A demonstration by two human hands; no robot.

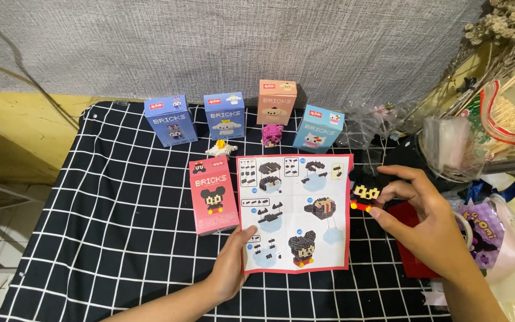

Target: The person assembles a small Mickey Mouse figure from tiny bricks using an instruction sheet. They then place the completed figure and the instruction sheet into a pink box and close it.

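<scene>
The red-bordered paper instruction sheet (295, 213) is pinned flat by the left hand (232, 263) at its near left corner. Toward the black grid-patterned tablecloth's (120, 238) right edge, a small black-and-red brick figure (365, 192) is pinched in the right hand (424, 223) — boxes (171, 121) are lined along the far edge.

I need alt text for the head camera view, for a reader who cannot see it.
A right hand holds a small black, yellow and red brick figure beside a red-edged instruction sheet, which the left hand pins to a black grid cloth. A red box lies left of the sheet; four more boxes stand behind.
</scene>
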